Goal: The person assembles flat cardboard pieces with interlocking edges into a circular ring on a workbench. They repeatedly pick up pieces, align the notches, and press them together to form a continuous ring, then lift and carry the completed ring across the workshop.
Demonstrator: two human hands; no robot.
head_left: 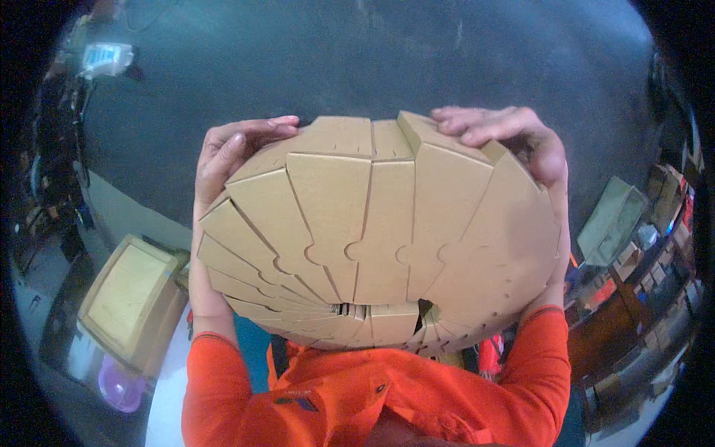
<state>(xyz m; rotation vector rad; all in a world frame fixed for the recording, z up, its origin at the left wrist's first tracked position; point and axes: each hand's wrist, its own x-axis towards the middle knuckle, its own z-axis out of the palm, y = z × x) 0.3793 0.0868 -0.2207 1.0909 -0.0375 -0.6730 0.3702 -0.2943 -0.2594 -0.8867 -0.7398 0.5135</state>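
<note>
A grey concrete floor fills the upper view. Against it, held up close under the camera, is a fanned stack of flat die-cut cardboard blanks, tan, with notched tab edges, spread like a hand of cards from left to right. It sits between both hands at about chest height, above the person's orange sleeves.

At the lower left stands an open cardboard box with a purple plastic bowl beside it; at the right edge lies a green folded carton among small packages too blurred to tell apart.

The left hand is clamped on the stack's left edge, fingers curled over the top corner. The right hand is clamped on the right edge, fingers hooked over the top of the outermost blanks.

The stack looks light but loose: thin stiff sheets with smooth faces are likely to slide over each other and splay further. Pressing inward from both outer edges, with thumbs underneath near the converging lower ends, seems the surest hold.
</note>
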